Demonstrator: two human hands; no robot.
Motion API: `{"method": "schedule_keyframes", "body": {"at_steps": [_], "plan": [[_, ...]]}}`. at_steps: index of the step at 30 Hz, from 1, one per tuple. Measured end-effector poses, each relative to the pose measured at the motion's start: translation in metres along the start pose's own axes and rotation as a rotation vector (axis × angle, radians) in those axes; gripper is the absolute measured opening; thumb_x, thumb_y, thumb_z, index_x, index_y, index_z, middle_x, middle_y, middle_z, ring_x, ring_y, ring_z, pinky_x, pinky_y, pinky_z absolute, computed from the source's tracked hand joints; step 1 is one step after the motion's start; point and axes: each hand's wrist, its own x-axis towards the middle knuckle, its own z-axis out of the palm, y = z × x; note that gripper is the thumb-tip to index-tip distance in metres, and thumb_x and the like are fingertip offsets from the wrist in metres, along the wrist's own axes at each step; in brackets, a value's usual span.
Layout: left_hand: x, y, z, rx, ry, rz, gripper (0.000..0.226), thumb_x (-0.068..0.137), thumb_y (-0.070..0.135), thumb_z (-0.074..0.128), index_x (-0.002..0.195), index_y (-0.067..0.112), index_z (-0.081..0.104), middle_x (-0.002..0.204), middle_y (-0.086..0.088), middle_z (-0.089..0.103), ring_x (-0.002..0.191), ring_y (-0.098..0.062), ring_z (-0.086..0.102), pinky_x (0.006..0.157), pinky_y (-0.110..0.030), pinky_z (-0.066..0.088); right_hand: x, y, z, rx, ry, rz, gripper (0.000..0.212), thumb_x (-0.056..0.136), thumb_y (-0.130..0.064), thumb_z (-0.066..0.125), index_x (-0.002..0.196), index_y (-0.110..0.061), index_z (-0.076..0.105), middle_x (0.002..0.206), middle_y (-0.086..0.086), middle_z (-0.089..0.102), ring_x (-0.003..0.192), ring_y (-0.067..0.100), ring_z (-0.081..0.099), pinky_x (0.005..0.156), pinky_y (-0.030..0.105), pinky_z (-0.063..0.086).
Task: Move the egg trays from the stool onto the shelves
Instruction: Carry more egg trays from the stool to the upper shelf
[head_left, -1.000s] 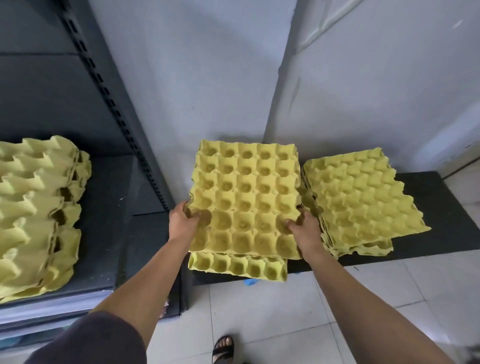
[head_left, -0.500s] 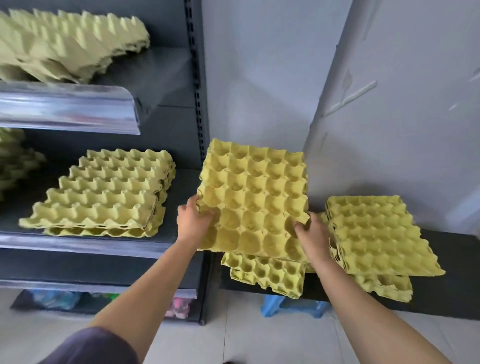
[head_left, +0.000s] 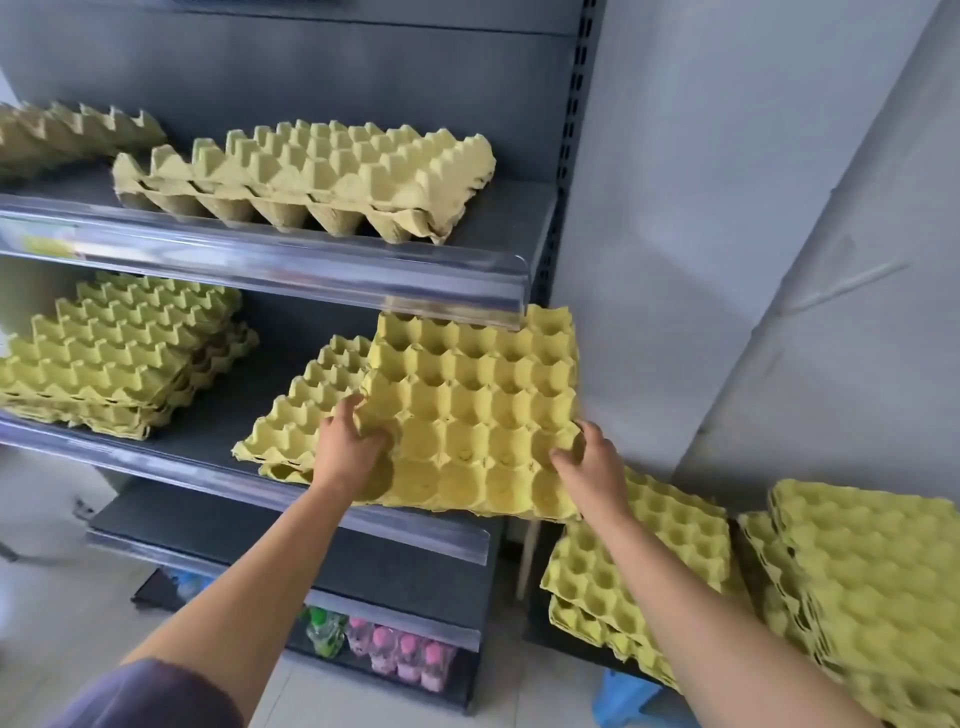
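Note:
A yellow egg tray (head_left: 478, 405) is held cup side up in front of the middle shelf (head_left: 218, 473). My left hand (head_left: 350, 447) grips its near left edge and my right hand (head_left: 589, 465) grips its near right corner. The tray's far edge sits just under the upper shelf's clear strip (head_left: 311, 265). It partly covers a small stack of trays (head_left: 306, 410) lying on the middle shelf. Two more tray stacks (head_left: 644, 587) (head_left: 872, 587) rest on a black board on the blue stool (head_left: 631, 699) at lower right.
More tray stacks lie on the upper shelf (head_left: 322, 176) and at the left of the middle shelf (head_left: 119, 348). Bottles with pink caps (head_left: 400, 654) stand under the lowest shelf. A white wall rises right of the shelf's perforated upright (head_left: 571, 130).
Both hands have lifted the tray up and left, away from the stool stacks, to the middle shelf's opening. The view has tilted upward, showing the upper shelf.

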Motion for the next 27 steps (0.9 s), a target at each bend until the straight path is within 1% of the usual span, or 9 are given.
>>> {"method": "schedule_keyframes", "body": {"at_steps": [3,7,10,13,17,19,21,23,27], "plan": [[0.038,-0.021,-0.042,0.038,0.022,-0.029,0.060,0.081,0.017,0.064,0.135,0.024,0.039,0.118,-0.015,0.054,0.095,-0.033,0.058,0.086,-0.044,0.050,0.009,-0.042,0.040,0.031,-0.032,-0.003,0.057,0.088,-0.035,0.059,0.140,-0.021,0.039,0.127,0.007,0.052,0.120,0.026,0.049,0.097,0.038,0.044],[0.088,-0.052,-0.086,0.099,0.032,-0.061,0.057,0.079,0.022,0.064,0.132,0.026,0.042,0.113,-0.016,0.056,0.092,-0.033,0.059,0.081,-0.041,0.050,0.014,-0.089,0.092,0.040,-0.054,-0.037,0.058,0.089,-0.040,0.058,0.140,-0.022,0.037,0.128,0.006,0.053,0.120,0.026,0.050,0.097,0.038,0.044],[0.116,-0.067,-0.105,0.147,0.014,-0.056,0.055,0.081,0.019,0.065,0.132,0.021,0.044,0.112,-0.018,0.058,0.096,-0.034,0.058,0.081,-0.039,0.048,0.017,-0.112,0.118,0.032,-0.057,-0.032,0.059,0.090,-0.039,0.058,0.141,-0.020,0.036,0.130,0.008,0.051,0.120,0.026,0.049,0.098,0.035,0.040],[0.137,-0.078,-0.112,0.200,-0.036,-0.057,0.056,0.083,0.018,0.063,0.135,0.018,0.042,0.114,-0.020,0.058,0.101,-0.036,0.055,0.077,-0.036,0.043,0.018,-0.122,0.136,-0.005,-0.071,-0.004,0.060,0.090,-0.040,0.057,0.142,-0.020,0.035,0.134,0.009,0.050,0.123,0.028,0.047,0.103,0.038,0.039],[0.151,-0.083,-0.109,0.269,-0.158,-0.081,0.061,0.084,0.024,0.064,0.138,0.016,0.037,0.117,-0.021,0.056,0.102,-0.037,0.056,0.079,-0.039,0.045,0.020,-0.118,0.149,-0.037,-0.110,0.125,0.062,0.091,-0.041,0.055,0.144,-0.021,0.031,0.138,0.010,0.047,0.125,0.030,0.046,0.101,0.041,0.043],[0.154,-0.077,-0.107,0.291,-0.180,-0.096,0.063,0.082,0.024,0.065,0.138,0.015,0.037,0.122,-0.020,0.051,0.105,-0.037,0.053,0.081,-0.040,0.043,0.022,-0.117,0.148,-0.044,-0.131,0.128,0.063,0.091,-0.041,0.055,0.145,-0.021,0.031,0.138,0.010,0.046,0.124,0.028,0.048,0.098,0.039,0.044],[0.154,-0.071,-0.108,0.364,-0.169,-0.108,0.063,0.082,0.026,0.063,0.137,0.017,0.036,0.126,-0.018,0.045,0.110,-0.038,0.050,0.089,-0.044,0.043,0.025,-0.118,0.146,-0.075,-0.147,0.114,0.065,0.090,-0.044,0.056,0.144,-0.020,0.031,0.139,0.010,0.045,0.123,0.027,0.049,0.095,0.037,0.045],[0.148,-0.065,-0.107,0.500,-0.114,-0.062,0.060,0.083,0.029,0.060,0.137,0.019,0.035,0.132,-0.014,0.041,0.117,-0.037,0.045,0.093,-0.046,0.038,0.026,-0.119,0.144,-0.107,-0.146,0.103,0.066,0.089,-0.049,0.055,0.144,-0.021,0.032,0.138,0.009,0.044,0.123,0.028,0.049,0.094,0.039,0.046],[0.134,-0.057,-0.103,0.634,0.020,0.199,0.054,0.087,0.027,0.054,0.139,0.024,0.038,0.138,-0.010,0.040,0.123,-0.033,0.040,0.096,-0.043,0.034,0.021,-0.120,0.138,-0.188,-0.064,0.011,0.058,0.091,-0.051,0.050,0.140,-0.023,0.038,0.135,0.009,0.045,0.119,0.029,0.050,0.092,0.041,0.049]]}}
